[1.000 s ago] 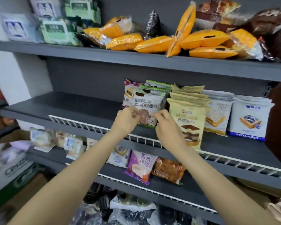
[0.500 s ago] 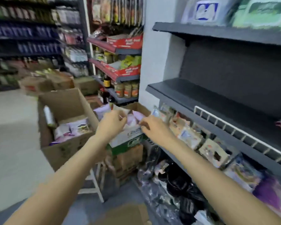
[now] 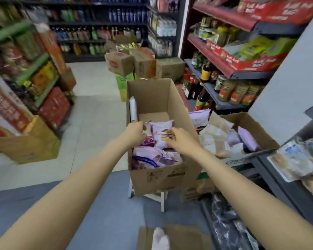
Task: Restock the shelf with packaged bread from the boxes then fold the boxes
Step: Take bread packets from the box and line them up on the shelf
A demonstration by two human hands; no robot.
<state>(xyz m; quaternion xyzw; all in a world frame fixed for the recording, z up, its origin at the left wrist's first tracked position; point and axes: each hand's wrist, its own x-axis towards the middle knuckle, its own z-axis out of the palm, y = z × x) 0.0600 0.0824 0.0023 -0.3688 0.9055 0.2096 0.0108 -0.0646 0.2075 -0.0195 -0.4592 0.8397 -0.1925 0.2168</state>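
An open cardboard box (image 3: 157, 175) stands on a white stool in front of me, holding several purple and white bread packets (image 3: 152, 156). My left hand (image 3: 135, 133) and my right hand (image 3: 181, 139) are inside the box's mouth, fingers curled at either side of an upright pale purple packet (image 3: 161, 132); whether they grip it is unclear. A second open box (image 3: 251, 129) to the right holds more pale and purple packets. The grey shelf (image 3: 278, 179) with packaged bread shows at the right edge.
A flattened piece of cardboard (image 3: 184, 237) lies on the floor near my feet. Stacked cartons (image 3: 132, 64) stand further down the aisle. Red shelves with jars and bottles (image 3: 233, 87) rise on the right, stocked shelves and a carton (image 3: 36, 141) on the left.
My view has swung left from the bread shelf to the boxes. Both hands left the packets on the shelf and moved down into the open box on the stool.
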